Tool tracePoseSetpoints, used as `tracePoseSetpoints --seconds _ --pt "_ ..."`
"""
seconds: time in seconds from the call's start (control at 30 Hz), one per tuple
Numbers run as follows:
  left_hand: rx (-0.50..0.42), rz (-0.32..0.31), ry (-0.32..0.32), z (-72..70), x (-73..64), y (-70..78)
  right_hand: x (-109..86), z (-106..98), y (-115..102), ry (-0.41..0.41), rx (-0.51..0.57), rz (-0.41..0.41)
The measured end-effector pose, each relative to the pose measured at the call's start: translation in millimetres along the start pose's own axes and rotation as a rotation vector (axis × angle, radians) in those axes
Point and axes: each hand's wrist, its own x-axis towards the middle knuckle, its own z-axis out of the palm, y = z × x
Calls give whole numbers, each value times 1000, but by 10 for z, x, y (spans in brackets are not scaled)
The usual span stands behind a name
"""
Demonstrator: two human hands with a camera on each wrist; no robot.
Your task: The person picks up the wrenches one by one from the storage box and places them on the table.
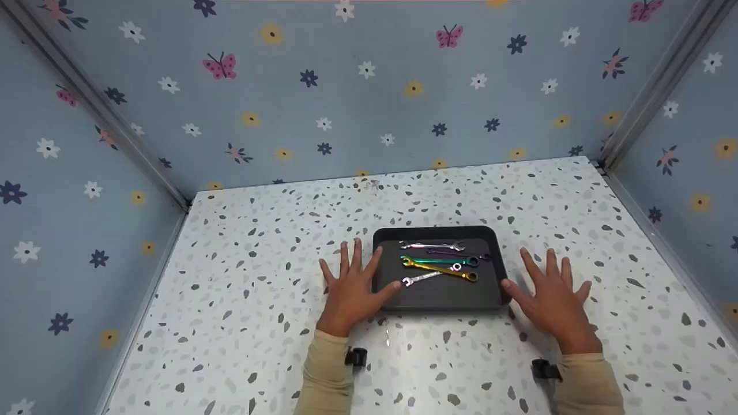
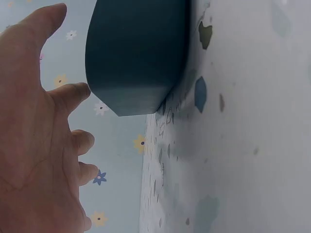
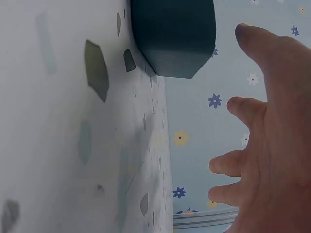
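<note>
A dark grey rectangular tray point(image 1: 450, 298) lies on the speckled table, holding several small wrenches. Among them are a pink-and-silver wrench point(image 1: 429, 246), a purple wrench point(image 1: 455, 253), a green wrench point(image 1: 441, 261), a gold wrench point(image 1: 441, 268) and a silver wrench point(image 1: 424, 278). My left hand point(image 1: 353, 297) is spread at the tray's left side, its thumb over the near-left rim. Spread too, my right hand point(image 1: 552, 302) stands by the right side, thumb tip near the rim. In both wrist views the tray's outer wall point(image 2: 136, 58) shows beside straight fingers; neither hand grips anything.
The white speckled table point(image 1: 259, 276) extends around the tray. Blue flowered panels point(image 1: 369, 98) stand behind and at both sides, joined by metal corner posts point(image 1: 657, 86). A black band with a small device point(image 1: 357, 357) sits at each wrist.
</note>
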Motion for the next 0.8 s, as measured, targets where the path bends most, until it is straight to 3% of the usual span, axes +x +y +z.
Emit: tracePoseSetpoints --seconds 0.27,0.8 --pt "21 -11 -20 6 -32 1 -39 36 -87 19 -4 -49" --pt "34 -38 23 76 -44 -38 -51 140 -189 35 -1 -108"
